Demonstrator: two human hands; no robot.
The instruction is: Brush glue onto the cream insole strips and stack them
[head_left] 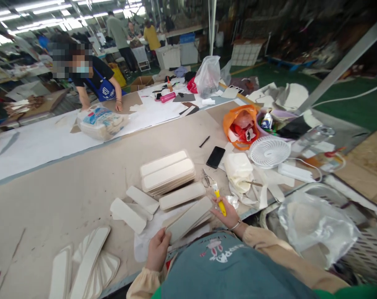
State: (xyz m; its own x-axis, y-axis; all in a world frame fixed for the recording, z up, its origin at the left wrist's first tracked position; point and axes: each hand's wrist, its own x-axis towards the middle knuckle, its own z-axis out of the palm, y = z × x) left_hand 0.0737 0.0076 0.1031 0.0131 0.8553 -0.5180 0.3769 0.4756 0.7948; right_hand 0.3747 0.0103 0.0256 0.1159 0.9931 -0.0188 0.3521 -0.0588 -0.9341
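My left hand (159,248) grips the near left end of a long cream panel (188,219) with rounded corners, thumb on top. Other panels lie partly beneath it. In my right hand (228,212) is a yellow-handled tool (220,202), its pale head pointing away from me; what kind it is I cannot tell. The fingers of that hand are at the panel's right end. Just beyond lies a single cream panel (182,196), with a tall double stack of panels (168,172) behind it. Scissors (207,178) rest near the tool's head.
Loose panels (129,215) lie left of centre, and fanned piles (88,265) at the near left. A phone (215,157), pen (204,141), crumpled white cloth (239,171), small fan (269,151) and orange bag (242,124) are to the right. Across the table a co-worker (98,79) leans over a plastic-wrapped pack (101,121).
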